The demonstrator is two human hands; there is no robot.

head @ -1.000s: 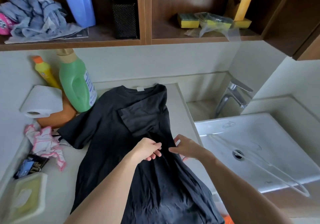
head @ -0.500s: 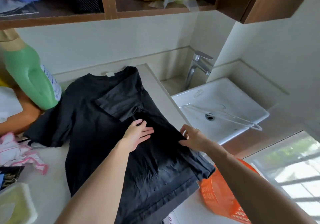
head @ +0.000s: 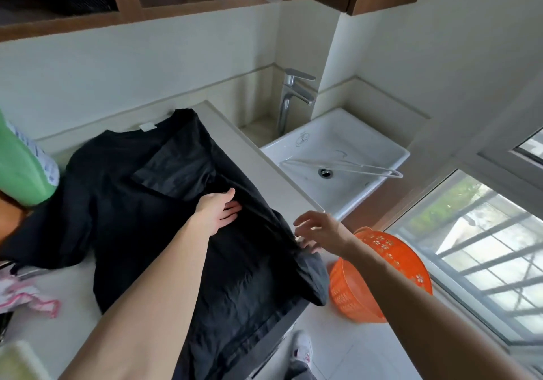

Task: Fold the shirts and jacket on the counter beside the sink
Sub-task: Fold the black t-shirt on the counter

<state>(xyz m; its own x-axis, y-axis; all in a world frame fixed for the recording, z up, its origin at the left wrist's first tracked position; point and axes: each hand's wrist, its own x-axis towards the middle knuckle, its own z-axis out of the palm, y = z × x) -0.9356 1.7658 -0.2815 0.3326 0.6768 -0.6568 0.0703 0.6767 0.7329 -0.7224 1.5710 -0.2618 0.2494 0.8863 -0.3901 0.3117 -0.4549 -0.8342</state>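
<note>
Black T-shirt (head: 132,203) lies pinned under the flat left hand (head: 219,213), right hand (head: 318,231) spread and empty at its edge; its overhanging hem may drag it off the counter (head: 252,158).

White walls (head: 152,65), wooden shelves (head: 129,15), barred window (head: 476,247)

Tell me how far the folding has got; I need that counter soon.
Done: the black shirt has its sink-side sleeve folded in over the body. In hand: the left hand presses flat on that fold, the right hand hovers open at the shirt's edge. Left: the other sleeve lies spread toward the green bottle and the hem hangs off the counter.
</note>
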